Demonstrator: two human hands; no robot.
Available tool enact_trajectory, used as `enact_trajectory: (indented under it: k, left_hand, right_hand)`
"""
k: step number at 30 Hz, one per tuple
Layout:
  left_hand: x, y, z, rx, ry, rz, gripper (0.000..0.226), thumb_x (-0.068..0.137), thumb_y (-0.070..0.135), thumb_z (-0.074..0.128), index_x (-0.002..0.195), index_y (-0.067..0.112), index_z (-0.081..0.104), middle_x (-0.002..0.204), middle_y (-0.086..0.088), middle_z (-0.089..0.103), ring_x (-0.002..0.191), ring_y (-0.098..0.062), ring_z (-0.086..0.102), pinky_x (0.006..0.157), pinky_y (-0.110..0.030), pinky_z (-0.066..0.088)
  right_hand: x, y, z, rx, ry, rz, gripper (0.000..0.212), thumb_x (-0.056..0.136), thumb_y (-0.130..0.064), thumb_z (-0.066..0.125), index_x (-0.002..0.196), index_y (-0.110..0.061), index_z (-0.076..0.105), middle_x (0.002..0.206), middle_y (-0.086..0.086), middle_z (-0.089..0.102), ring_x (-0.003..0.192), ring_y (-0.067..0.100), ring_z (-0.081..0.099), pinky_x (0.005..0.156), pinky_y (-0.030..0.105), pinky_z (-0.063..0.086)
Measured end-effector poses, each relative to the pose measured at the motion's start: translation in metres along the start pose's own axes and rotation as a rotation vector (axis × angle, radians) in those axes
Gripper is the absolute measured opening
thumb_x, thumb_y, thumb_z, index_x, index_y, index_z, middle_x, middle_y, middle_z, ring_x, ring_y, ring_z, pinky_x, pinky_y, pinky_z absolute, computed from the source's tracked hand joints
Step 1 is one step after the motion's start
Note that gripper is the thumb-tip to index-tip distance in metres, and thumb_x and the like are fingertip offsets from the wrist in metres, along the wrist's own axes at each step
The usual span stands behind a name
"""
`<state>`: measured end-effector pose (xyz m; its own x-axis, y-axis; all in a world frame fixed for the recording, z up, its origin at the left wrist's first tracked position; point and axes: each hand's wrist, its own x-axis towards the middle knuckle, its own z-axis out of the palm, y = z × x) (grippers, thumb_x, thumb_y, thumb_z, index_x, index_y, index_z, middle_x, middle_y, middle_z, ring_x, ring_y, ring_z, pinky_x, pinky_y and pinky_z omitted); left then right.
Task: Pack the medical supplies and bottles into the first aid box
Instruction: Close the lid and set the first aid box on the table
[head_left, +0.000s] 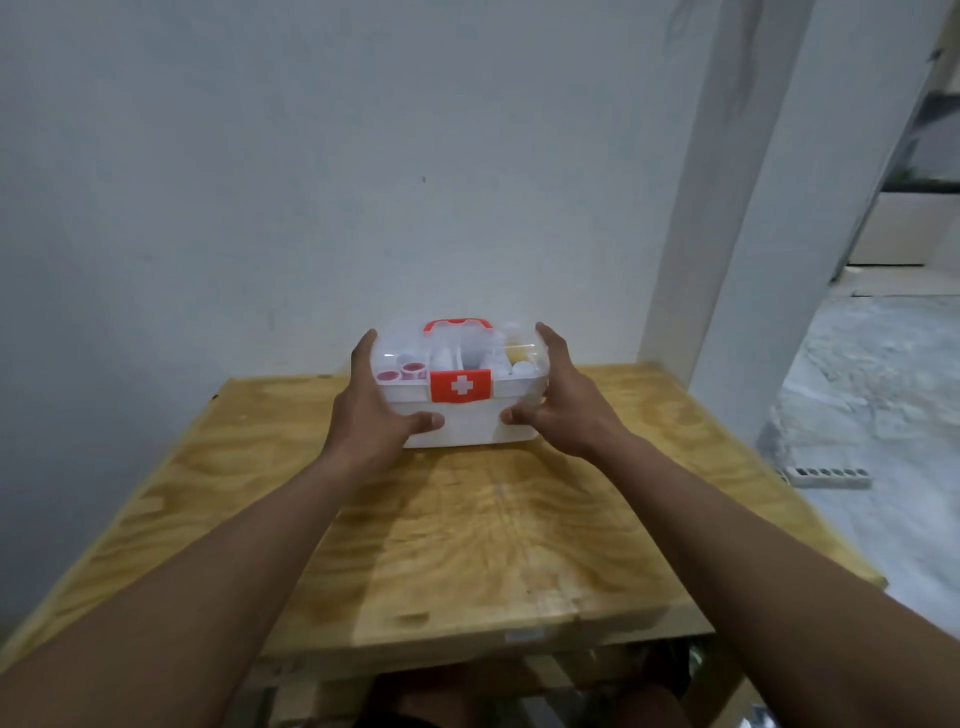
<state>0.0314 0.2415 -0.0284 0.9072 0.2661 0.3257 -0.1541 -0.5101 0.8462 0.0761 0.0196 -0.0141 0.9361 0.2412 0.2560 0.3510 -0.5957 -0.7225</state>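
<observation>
Packing looked all but finished: the white plastic first aid box with clear lid and red cross latch (460, 387) sat closed on the bare plywood worktop (467, 545) (bottles showing inside), left hand (371, 402) and right hand (563, 397) clasping its ends, fingers spread wide.

The room is dim, with a flat bluish cast on the wall (311, 156). Brighter daylight comes from the doorway far right, where the floor (872, 374) looks pale and washed out. The wooden table (493, 519) carries a soft glossy sheen down its middle and a faint shadow just in front of the box (460, 395). Everything is slightly soft; the clear lid and what lies under it are smeared and hard to read. The power strip (826, 475) on the right is blurred. Wide-angle stretch bends the pillar (691, 208) and swells the forearms at the near edge.
</observation>
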Motion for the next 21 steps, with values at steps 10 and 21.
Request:
enact_trajectory:
  k: [10,21]
  left_hand:
    - [0.033,-0.007,0.023,0.000,0.020,0.011,0.117,0.069,0.014,0.091,0.157,0.029,0.015,0.151,-0.005,0.044,0.129,-0.029,0.052,0.095,-0.042,0.052]
    - [0.045,-0.008,0.029,-0.020,0.002,0.014,0.117,0.070,0.012,0.090,0.156,0.030,0.013,0.153,-0.006,0.042,0.133,-0.031,0.049,0.100,-0.052,0.050]
  right_hand:
    - [0.035,0.017,0.006,0.001,0.015,0.020,0.117,0.077,-0.011,0.083,0.158,-0.026,0.000,0.142,0.005,0.053,0.124,0.027,0.055,0.094,0.038,0.051]
    - [0.048,0.018,0.007,-0.048,-0.013,0.062,0.122,0.082,-0.015,0.081,0.157,-0.030,-0.015,0.144,0.007,0.055,0.121,0.028,0.060,0.097,0.041,0.051]
